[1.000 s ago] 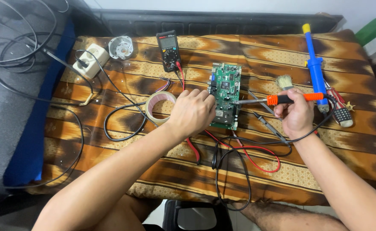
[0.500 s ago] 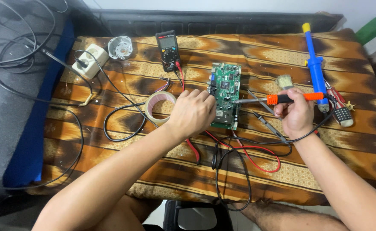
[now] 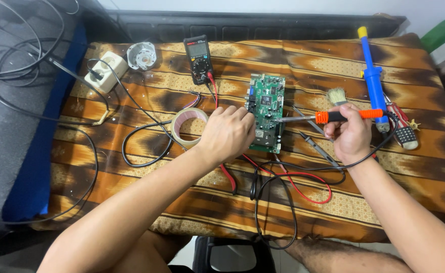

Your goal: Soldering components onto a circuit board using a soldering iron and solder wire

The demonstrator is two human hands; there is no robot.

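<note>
A green circuit board [image 3: 267, 101] lies flat on a brown patterned cloth [image 3: 293, 60] in the middle of the table. My left hand [image 3: 227, 132] rests on the board's lower left edge, fingers curled against it. My right hand [image 3: 351, 132] grips a soldering iron [image 3: 333, 116] with an orange and black handle. Its metal tip points left and touches the board's right side.
A black multimeter [image 3: 198, 58] sits behind the board, red and black leads trailing toward the front. A tape roll [image 3: 188, 126] lies left of my hand. A blue desoldering pump [image 3: 371, 76], a brush [image 3: 337, 96], a white power socket [image 3: 106, 71] and a small motor [image 3: 141, 54] lie around.
</note>
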